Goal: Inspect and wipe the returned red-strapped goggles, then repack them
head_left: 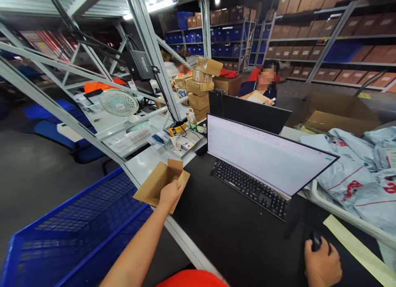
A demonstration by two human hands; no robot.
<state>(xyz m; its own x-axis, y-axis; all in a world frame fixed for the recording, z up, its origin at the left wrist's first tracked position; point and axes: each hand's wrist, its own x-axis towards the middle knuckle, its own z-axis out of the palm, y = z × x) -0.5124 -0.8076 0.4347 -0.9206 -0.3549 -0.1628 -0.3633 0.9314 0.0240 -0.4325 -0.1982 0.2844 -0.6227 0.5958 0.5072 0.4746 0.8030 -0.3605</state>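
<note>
My left hand (169, 195) grips the flap of a small open cardboard box (157, 180), held over the desk's left edge above a blue plastic crate (71, 233). At the lower right, my right hand (321, 264) lies curled over a black mouse (316, 239) on the dark desk mat (229, 229). A black keyboard (250, 188) and a lit monitor (262, 152) stand between the two hands.
A white basket (343, 214) of grey mailer bags (355, 167) sits on the right. Across the desk a seated person (262, 86) works behind a second monitor (247, 111). Stacked cartons (201, 86), a small fan (119, 102), a bottle (192, 121) and shelving fill the back.
</note>
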